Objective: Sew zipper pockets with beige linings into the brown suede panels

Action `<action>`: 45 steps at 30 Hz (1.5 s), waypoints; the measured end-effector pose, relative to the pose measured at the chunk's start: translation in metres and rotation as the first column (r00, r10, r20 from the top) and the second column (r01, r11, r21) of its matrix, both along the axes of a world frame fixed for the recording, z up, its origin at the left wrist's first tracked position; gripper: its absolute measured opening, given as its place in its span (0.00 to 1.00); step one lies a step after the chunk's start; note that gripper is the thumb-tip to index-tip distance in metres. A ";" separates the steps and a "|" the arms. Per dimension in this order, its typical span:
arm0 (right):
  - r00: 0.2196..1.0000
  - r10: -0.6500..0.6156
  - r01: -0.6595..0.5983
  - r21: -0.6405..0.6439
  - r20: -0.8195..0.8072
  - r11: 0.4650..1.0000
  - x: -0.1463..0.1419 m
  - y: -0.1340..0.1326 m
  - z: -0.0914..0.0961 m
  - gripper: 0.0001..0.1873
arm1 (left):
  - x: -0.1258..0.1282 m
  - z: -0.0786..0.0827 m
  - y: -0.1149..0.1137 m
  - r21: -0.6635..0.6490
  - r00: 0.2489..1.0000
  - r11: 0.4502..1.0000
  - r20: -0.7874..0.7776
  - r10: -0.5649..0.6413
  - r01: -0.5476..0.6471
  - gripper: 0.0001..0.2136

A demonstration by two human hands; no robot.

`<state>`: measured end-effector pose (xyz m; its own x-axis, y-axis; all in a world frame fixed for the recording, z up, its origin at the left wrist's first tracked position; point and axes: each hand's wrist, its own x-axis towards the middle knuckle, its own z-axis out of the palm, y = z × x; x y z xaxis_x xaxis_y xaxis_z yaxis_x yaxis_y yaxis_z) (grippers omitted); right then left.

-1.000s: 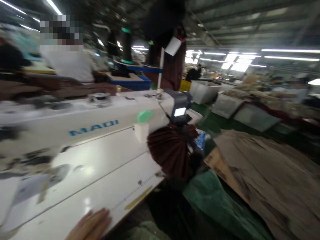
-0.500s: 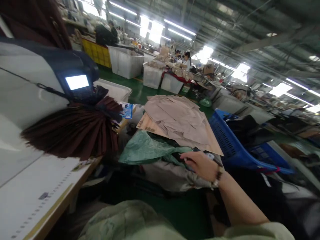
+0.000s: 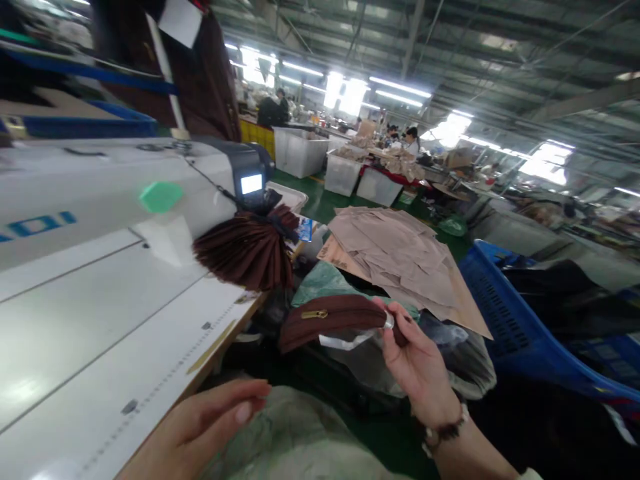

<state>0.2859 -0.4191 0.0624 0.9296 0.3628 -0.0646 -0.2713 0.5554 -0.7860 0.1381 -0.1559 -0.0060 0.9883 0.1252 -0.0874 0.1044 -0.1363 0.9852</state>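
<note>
My right hand (image 3: 423, 367) grips one end of a dark brown zippered fabric piece (image 3: 345, 308), holding it up off the pile. A brass zipper pull shows near the piece's left end, and a whitish strip hangs along its lower edge. My left hand (image 3: 205, 423) is low beside the table edge, its fingers stretched out with nothing in them, apart from the piece. Behind the piece lies a green plastic bag (image 3: 323, 283), partly covered by it. A fanned bundle of brown fabric pieces (image 3: 245, 257) hangs at the sewing machine's end.
The white sewing machine (image 3: 110, 173) and its table (image 3: 165, 313) fill the left side. Beyond the bag, beige sheets (image 3: 395, 247) lie heaped on a board. A blue crate (image 3: 493, 307) with dark material stands at the right. White bins (image 3: 300, 153) and other people are farther back.
My right hand has come up from the green bag with the brown zippered piece in it. My left hand has come into view at the lower left. The view has swung left.
</note>
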 end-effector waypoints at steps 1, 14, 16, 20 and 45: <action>0.997 0.053 -0.051 0.040 -0.056 0.998 -0.006 0.009 -0.008 0.09 | 0.003 0.006 -0.009 -0.145 0.995 0.987 -0.059 -0.078 0.069 0.18; 0.720 0.693 -0.615 -0.442 0.023 0.653 -0.042 0.055 -0.067 0.19 | 0.016 0.020 -0.031 -0.471 0.925 0.817 0.003 0.379 -0.333 0.16; 0.658 0.747 -0.628 -0.480 0.092 0.612 -0.040 0.063 -0.064 0.22 | 0.017 0.017 -0.032 -0.357 0.917 0.857 0.004 0.399 -0.371 0.15; 0.729 0.678 -0.546 -0.519 0.092 0.658 -0.043 0.082 -0.066 0.18 | 0.018 0.018 -0.036 -0.269 0.912 0.883 0.036 0.409 -0.386 0.15; 0.871 0.489 -0.489 -0.157 -0.042 0.858 -0.056 0.092 -0.087 0.14 | 0.022 0.003 -0.046 -0.425 0.829 0.747 -0.011 0.560 -0.510 0.20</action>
